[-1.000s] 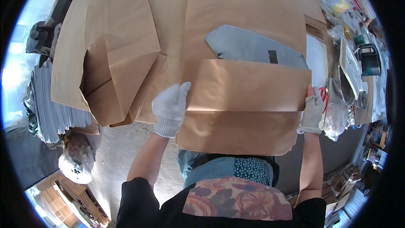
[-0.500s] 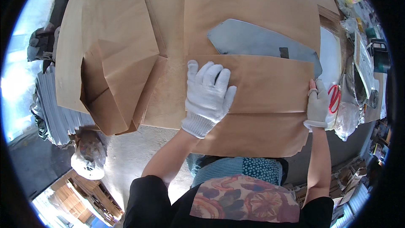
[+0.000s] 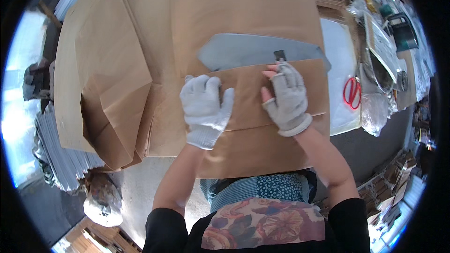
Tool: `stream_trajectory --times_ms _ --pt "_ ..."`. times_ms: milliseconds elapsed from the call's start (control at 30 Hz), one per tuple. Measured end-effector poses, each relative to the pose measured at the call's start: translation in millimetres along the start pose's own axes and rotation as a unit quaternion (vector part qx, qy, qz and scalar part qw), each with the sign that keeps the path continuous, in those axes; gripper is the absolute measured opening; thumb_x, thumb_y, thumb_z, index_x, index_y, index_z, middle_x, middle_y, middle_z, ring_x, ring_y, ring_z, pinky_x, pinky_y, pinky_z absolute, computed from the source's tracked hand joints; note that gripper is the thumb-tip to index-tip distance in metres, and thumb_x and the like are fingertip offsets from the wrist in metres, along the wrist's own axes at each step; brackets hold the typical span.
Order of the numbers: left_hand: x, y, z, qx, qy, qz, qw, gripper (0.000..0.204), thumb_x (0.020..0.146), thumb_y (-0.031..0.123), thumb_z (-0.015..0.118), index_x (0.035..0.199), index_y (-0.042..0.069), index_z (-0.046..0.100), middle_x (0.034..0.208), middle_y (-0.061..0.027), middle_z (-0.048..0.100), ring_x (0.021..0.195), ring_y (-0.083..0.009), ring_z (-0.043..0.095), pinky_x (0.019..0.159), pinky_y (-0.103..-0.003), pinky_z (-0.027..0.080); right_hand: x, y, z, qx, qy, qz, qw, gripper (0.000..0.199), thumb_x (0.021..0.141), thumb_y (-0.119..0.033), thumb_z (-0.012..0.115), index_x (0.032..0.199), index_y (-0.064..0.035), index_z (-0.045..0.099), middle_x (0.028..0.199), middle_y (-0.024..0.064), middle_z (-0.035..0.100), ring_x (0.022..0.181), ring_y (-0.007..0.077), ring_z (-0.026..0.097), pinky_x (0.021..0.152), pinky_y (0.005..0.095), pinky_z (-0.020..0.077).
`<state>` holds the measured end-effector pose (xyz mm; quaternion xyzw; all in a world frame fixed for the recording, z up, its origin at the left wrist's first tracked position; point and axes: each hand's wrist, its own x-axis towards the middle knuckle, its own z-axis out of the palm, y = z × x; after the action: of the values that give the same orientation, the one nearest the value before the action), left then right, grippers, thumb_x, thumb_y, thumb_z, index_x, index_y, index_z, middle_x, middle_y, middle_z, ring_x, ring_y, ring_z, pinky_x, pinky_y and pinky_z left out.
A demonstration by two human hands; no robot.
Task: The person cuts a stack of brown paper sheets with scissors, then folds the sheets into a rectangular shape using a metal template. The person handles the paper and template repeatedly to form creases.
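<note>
My left hand (image 3: 203,104), in a white knit glove, lies flat with its thumb apart on the left end of a folded brown paper sheet (image 3: 243,147). My right hand (image 3: 287,94), in a greyish glove that leaves some fingertips bare, stretches over the folded flap. Its fingertips reach the flap's upper edge, beside a small dark tab (image 3: 280,55) on a flat grey plate (image 3: 248,49) with angled ends. Whether they touch the tab I cannot tell. The flap covers the plate's lower edge.
On the left lies a large folded brown paper bag (image 3: 115,93). Red-handled scissors (image 3: 352,93) rest on white sheets to the right, near a clear plastic bag (image 3: 375,115) and a dark green mug (image 3: 402,33). A bundle of grey sheets (image 3: 63,145) sits beyond the table's left edge.
My right hand has moved left from the paper's right edge to near the dark tab. My left hand stays on the flap's left end. The whole view has shifted and turned slightly.
</note>
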<state>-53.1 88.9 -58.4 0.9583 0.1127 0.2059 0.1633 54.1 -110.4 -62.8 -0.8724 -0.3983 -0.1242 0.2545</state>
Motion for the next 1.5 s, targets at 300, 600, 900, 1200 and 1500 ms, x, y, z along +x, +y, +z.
stream_trajectory --times_ms 300,600,900,1200,1500 --pt "29.6 28.6 -6.2 -0.029 0.058 0.116 0.991 0.048 0.082 0.006 0.069 0.13 0.007 0.066 0.115 -0.0108 0.066 0.11 -0.0351 0.061 0.104 -0.052 0.043 -22.4 98.4 -68.3 -0.167 0.075 -0.059 0.981 0.031 0.079 -0.012 0.076 0.108 -0.008 0.066 0.124 0.0137 0.064 0.128 0.0372 0.058 0.108 0.0493 0.0471" --pt "-11.7 89.4 -102.0 0.048 -0.006 0.179 0.983 0.043 0.082 0.011 0.075 0.125 0.015 0.069 0.124 -0.0075 0.061 0.118 -0.0305 0.056 0.104 -0.05 0.04 19.0 -9.1 -158.3 0.061 -0.07 -0.097 0.991 0.017 0.081 -0.027 0.082 0.085 -0.0114 0.078 0.117 0.0077 0.073 0.125 0.0315 0.061 0.106 0.0462 0.0484" --pt "-58.2 129.3 -125.5 0.064 -0.058 0.187 0.979 0.024 0.083 0.022 0.077 0.103 0.011 0.07 0.118 -0.0101 0.06 0.112 -0.0322 0.057 0.098 -0.051 0.044 17.8 -32.7 -167.4 -0.001 -0.172 -0.031 0.985 0.014 0.081 -0.021 0.078 0.086 -0.0078 0.078 0.105 0.0072 0.074 0.111 0.026 0.068 0.1 0.039 0.0524" --pt "-55.0 103.7 -59.3 0.141 -0.316 0.366 0.864 0.033 0.099 0.032 0.058 0.116 0.006 0.068 0.105 -0.0193 0.069 0.086 -0.0335 0.07 0.063 -0.041 0.057 -14.3 35.3 -153.3 0.159 0.0 0.051 0.986 0.016 0.09 -0.016 0.067 0.104 -0.008 0.069 0.1 0.0105 0.069 0.101 0.0315 0.067 0.093 0.044 0.0529" --pt "5.3 142.0 44.9 0.098 -0.41 0.263 0.868 0.046 0.104 0.033 0.049 0.146 0.014 0.056 0.151 -0.0114 0.056 0.138 -0.0269 0.054 0.115 -0.04 0.044 -117.6 73.7 -114.4 0.104 -0.035 0.279 0.954 0.023 0.085 -0.002 0.058 0.104 -0.0058 0.069 0.11 0.0135 0.069 0.109 0.0359 0.064 0.096 0.0453 0.0511"
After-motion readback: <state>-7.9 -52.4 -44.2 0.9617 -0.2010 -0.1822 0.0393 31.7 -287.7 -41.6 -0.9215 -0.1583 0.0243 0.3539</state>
